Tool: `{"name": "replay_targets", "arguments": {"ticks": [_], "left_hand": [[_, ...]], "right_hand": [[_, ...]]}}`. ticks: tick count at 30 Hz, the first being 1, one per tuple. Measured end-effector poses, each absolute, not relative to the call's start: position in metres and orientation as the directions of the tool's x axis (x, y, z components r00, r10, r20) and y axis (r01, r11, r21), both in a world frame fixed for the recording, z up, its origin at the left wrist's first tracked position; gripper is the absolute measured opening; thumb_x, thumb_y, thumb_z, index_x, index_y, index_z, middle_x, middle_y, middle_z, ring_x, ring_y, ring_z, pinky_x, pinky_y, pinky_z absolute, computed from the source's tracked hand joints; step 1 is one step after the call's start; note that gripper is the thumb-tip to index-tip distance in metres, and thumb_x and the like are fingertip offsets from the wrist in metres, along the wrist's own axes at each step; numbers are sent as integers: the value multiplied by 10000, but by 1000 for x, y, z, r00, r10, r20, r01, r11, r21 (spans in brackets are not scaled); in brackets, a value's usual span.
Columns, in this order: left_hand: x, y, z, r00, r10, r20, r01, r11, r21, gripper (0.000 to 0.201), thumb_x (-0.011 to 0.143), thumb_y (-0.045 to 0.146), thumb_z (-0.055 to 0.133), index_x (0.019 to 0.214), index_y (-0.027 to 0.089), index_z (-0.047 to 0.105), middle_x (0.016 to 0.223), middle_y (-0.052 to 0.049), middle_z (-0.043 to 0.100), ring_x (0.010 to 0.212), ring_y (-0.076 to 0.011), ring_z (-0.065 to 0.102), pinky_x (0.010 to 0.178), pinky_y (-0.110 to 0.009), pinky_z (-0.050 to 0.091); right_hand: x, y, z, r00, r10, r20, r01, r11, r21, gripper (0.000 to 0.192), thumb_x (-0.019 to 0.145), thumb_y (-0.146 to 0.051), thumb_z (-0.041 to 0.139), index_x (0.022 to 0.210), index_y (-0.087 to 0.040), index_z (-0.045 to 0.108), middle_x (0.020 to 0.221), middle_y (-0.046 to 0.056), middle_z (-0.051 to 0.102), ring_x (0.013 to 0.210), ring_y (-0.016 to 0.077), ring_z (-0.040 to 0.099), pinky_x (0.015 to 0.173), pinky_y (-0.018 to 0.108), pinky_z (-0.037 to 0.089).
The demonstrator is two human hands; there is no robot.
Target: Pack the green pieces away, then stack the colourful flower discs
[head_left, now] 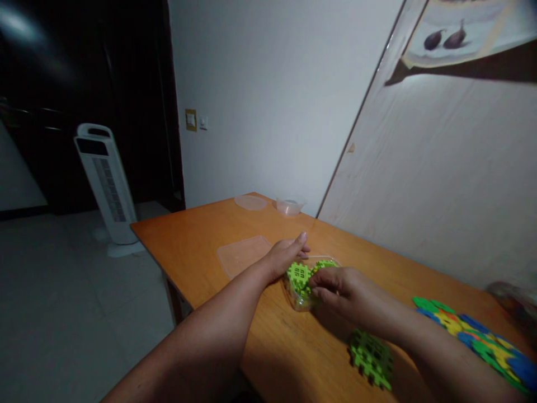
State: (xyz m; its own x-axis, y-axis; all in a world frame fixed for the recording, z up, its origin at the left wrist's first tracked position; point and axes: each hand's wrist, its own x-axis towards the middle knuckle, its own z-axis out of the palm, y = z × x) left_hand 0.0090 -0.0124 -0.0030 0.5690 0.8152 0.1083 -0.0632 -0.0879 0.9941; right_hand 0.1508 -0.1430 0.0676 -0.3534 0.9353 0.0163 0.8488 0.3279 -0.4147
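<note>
A clear plastic container [300,305] full of bright green interlocking building blocks [298,274] stands on the table. My left hand [287,256] is at its far left rim, thumb raised and fingers curled over the edge, partly hidden. Inside the container, among the blocks, are the fingertips of my right hand [338,285]. Its thumb and forefinger are bent toward each other in a pinch, and what lies between them is hidden. A flat green assembled panel [371,359] lies on the table below my right forearm.
A clear lid [243,254] lies flat left of the container. Farther back are a round lid [250,202] and a clear bowl [289,206]. Multicoloured plastic pieces [474,336] cover the right side. The wooden table [188,235] meets the wall; a white tower fan [107,184] stands beyond.
</note>
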Motion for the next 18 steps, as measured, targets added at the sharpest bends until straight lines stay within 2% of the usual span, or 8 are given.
{"name": "replay_targets", "arguments": {"ticks": [7,13,18], "left_hand": [[9,-13,-4,569,819,81,-84,-40,996,850,781,847,435,1008,72,698,951,-156,703,872,-242,658,840,-368,483],[10,-11,-5,579,810,93,-104,-41,994,822,777,843,453,967,84,706,960,-164,717,918,-260,665,878,-386,484],[9,-12,-4,578,811,94,-89,-52,995,830,784,844,438,987,83,701,965,-162,719,928,-258,661,879,-379,488]], "right_hand": [[154,-135,63,-299,954,-1,900,282,-331,139,833,-179,563,823,-193,701,740,2,663,669,134,546,603,243,343],[148,-132,63,-299,949,96,932,312,-184,109,827,-192,561,787,-200,662,784,25,667,701,151,551,626,256,338],[151,-133,62,-310,947,82,917,321,-237,131,862,-210,553,843,-201,683,825,34,671,751,166,566,666,264,374]]}}
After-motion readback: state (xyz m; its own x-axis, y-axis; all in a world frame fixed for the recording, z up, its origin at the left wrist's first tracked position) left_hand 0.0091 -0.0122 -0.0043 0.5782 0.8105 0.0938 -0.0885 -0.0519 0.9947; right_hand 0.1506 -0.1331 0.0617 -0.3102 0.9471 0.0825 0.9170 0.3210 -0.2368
